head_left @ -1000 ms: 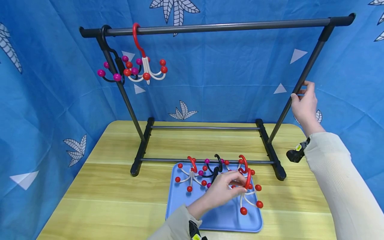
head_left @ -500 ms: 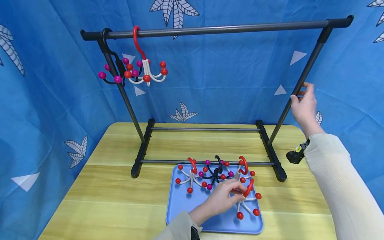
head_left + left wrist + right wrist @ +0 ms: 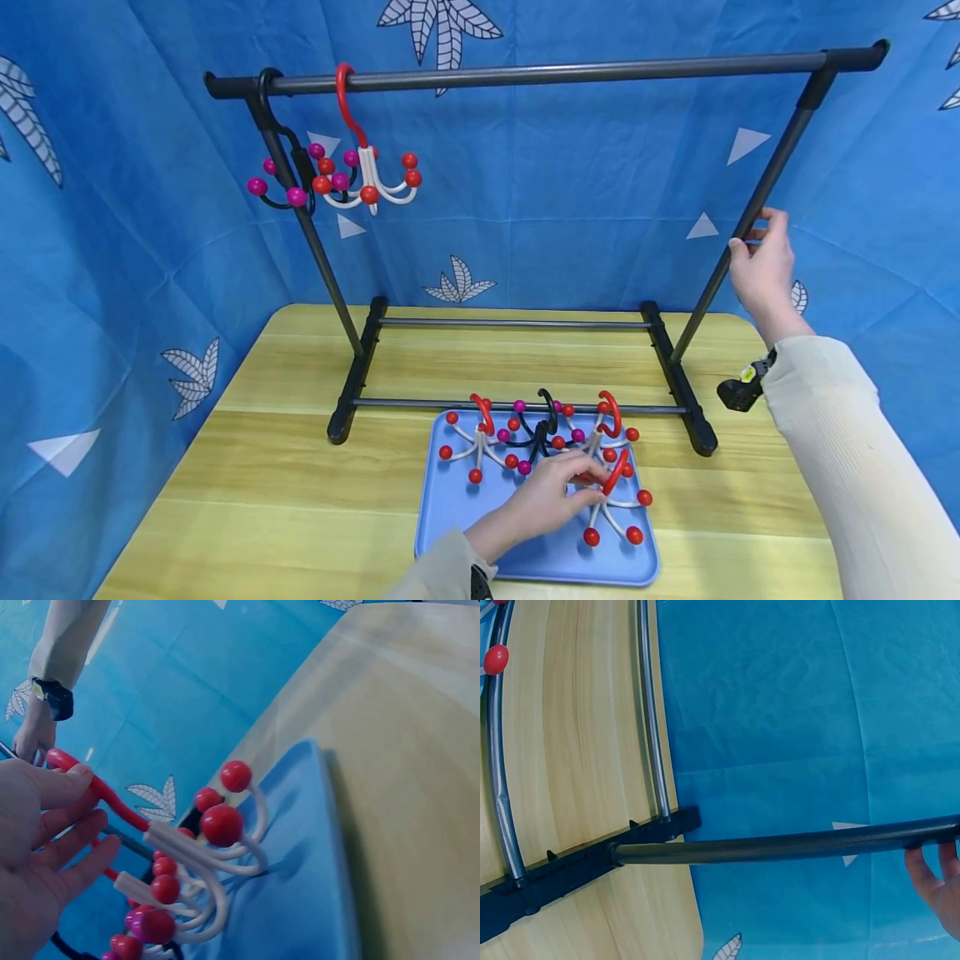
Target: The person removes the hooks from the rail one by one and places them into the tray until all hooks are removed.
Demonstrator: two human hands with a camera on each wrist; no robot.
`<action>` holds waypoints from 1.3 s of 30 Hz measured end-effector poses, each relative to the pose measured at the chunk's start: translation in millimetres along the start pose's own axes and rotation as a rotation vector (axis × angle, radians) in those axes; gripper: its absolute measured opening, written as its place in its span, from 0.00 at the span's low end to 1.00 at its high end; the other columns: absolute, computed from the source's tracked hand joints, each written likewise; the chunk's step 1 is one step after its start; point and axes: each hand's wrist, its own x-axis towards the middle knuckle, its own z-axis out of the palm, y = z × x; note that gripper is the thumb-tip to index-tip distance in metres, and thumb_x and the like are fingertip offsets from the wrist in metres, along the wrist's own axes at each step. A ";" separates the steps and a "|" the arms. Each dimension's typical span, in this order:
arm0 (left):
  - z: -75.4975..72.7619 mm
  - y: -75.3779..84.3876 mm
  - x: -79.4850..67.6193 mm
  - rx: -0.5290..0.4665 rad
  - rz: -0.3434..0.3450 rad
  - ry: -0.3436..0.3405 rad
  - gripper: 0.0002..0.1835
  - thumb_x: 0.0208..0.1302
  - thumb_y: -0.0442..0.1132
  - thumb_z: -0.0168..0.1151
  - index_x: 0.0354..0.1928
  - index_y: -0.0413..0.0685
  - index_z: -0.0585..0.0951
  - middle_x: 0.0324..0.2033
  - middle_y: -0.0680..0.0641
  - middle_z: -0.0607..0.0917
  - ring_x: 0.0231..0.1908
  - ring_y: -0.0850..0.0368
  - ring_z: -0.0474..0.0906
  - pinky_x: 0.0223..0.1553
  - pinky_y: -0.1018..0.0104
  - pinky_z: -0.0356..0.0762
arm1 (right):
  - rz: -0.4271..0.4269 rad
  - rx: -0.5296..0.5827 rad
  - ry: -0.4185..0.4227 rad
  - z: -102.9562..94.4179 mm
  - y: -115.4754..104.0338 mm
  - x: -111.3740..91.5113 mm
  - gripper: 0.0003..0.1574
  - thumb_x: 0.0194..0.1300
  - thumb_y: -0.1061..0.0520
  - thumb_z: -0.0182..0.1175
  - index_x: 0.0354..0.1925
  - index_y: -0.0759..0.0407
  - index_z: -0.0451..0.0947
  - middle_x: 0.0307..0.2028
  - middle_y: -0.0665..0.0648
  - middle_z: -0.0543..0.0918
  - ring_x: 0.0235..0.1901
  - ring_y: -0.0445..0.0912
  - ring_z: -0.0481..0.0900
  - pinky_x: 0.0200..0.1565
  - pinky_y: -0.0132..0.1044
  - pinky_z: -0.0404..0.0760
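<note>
My left hand [image 3: 551,496] is over the blue tray [image 3: 525,567], pinching the red hook of a white multi-arm hanger [image 3: 184,847] between thumb and fingers. Red balls tip that hanger's arms; it leans over the tray's front right part, and whether it touches the tray I cannot tell. Behind it on the tray stand a similar red-and-white hanger [image 3: 480,437], a black hanger with magenta balls [image 3: 542,433] and another red-and-white one [image 3: 613,417]. On the right, my right hand [image 3: 763,267] grips the slanted post [image 3: 795,846] of the dark rack, thumb and fingers around it.
From the left end of the rack's top rail [image 3: 585,73] hang a black hanger [image 3: 300,162] and a red-and-white hanger [image 3: 367,171]. The rack's feet [image 3: 678,379] stand on the wooden table [image 3: 300,500] behind the tray. A blue patterned cloth [image 3: 570,208] surrounds the table.
The left hand has brought the pinched hanger slightly down and to the left over the tray. The right hand keeps its place on the post.
</note>
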 end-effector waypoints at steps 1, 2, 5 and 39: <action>-2.4 1.0 0.1 0.007 -0.001 -0.006 0.10 0.58 0.42 0.60 0.43 0.54 0.79 0.41 0.59 0.79 0.41 0.71 0.76 0.44 0.77 0.74 | 0.000 -0.001 0.002 -0.1 0.2 -0.3 0.29 0.71 0.48 0.35 0.66 0.43 0.42 0.59 0.62 0.59 0.55 0.53 0.64 0.50 0.46 0.70; -5.2 2.1 0.2 0.011 0.001 -0.010 0.11 0.59 0.43 0.60 0.44 0.54 0.79 0.41 0.59 0.80 0.42 0.70 0.76 0.44 0.76 0.74 | 0.000 -0.001 0.003 -0.2 0.4 -0.4 0.29 0.71 0.48 0.35 0.66 0.43 0.42 0.59 0.62 0.59 0.55 0.53 0.65 0.50 0.46 0.70; -17.0 6.1 0.9 0.021 0.003 0.008 0.12 0.59 0.44 0.59 0.45 0.55 0.79 0.41 0.60 0.79 0.42 0.71 0.76 0.43 0.76 0.74 | -0.007 0.002 0.005 -0.3 1.3 -0.6 0.29 0.71 0.48 0.35 0.66 0.44 0.42 0.59 0.62 0.60 0.54 0.53 0.65 0.50 0.46 0.70; -236.8 87.3 26.4 0.358 0.204 0.568 0.09 0.62 0.36 0.57 0.44 0.45 0.80 0.40 0.49 0.82 0.40 0.60 0.77 0.44 0.65 0.76 | -0.059 0.005 0.031 -2.2 3.0 -0.7 0.34 0.71 0.51 0.38 0.67 0.34 0.35 0.58 0.65 0.61 0.57 0.56 0.64 0.52 0.49 0.70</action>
